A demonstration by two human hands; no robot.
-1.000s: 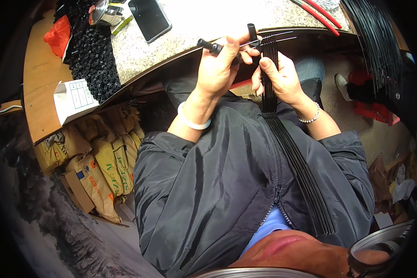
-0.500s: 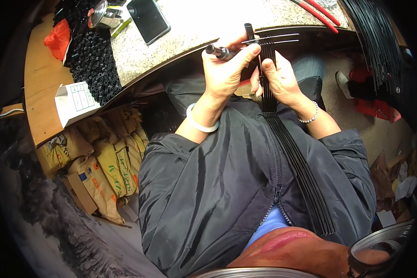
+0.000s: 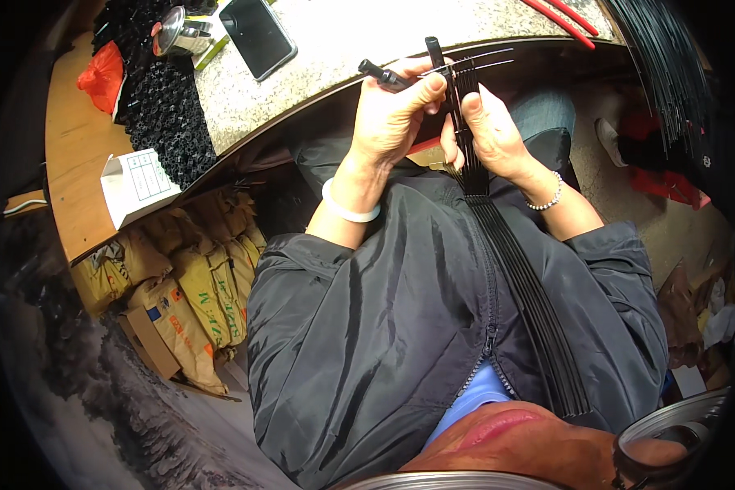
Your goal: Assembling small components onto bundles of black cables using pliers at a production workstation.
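My left hand [image 3: 388,118], a white bangle at its wrist, is closed around a black cylindrical piece [image 3: 377,72] that pokes out past the fingers. Its thumb pinches near the top of a flat row of thin black rods [image 3: 527,298]. My right hand [image 3: 494,135], with a beaded bracelet at the wrist, grips that row from the other side, thumb on top. The row runs down over my jacket to its lower end. Two thin metal wires [image 3: 492,57] cross the rods' upper ends. Beside them a black stick [image 3: 433,51] stands up between the hands. Fingers hide the exact contact.
On the speckled tabletop [image 3: 327,49] lie a phone [image 3: 259,37] and red-handled pliers [image 3: 567,20]. A heap of small black parts [image 3: 159,106], a metal pot [image 3: 180,33], a red bag [image 3: 102,77] and a white box [image 3: 143,188] stand left. Long dark rods [image 3: 657,73] hang at right; sacks [image 3: 204,302] lie below.
The left hand and its cylindrical piece have shifted slightly left and up. The metal wires have tilted, their right ends now higher. Both hands keep their hold.
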